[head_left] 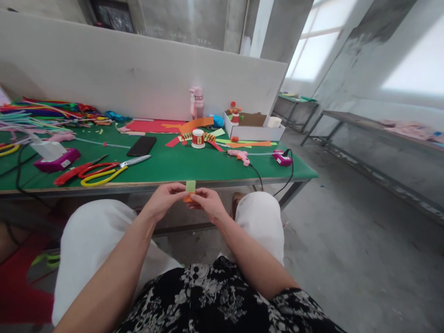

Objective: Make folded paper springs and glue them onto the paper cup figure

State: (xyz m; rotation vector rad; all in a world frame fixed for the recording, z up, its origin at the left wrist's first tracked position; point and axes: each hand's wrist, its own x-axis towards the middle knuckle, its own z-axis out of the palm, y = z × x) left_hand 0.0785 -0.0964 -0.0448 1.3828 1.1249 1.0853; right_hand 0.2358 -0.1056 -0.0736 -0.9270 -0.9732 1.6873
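Between my two hands, just off the table's front edge, is a small piece of folded paper (190, 186), light green at the top and orange below. My left hand (166, 200) pinches it from the left side, fingers closed. From the right, my right hand (207, 203) also has its fingers closed on it, the thumb over the orange part. Beyond the hands, a white and red paper cup (198, 139) stands on the green table (166, 166), with folded paper strips sticking out on both sides.
Scissors (104, 173), a red-handled cutter (74, 175) and a black phone (142, 145) lie left. A pink glue gun (239, 156) with a cord lies right, before a white box (255, 133). A pink bottle (197, 102) stands behind.
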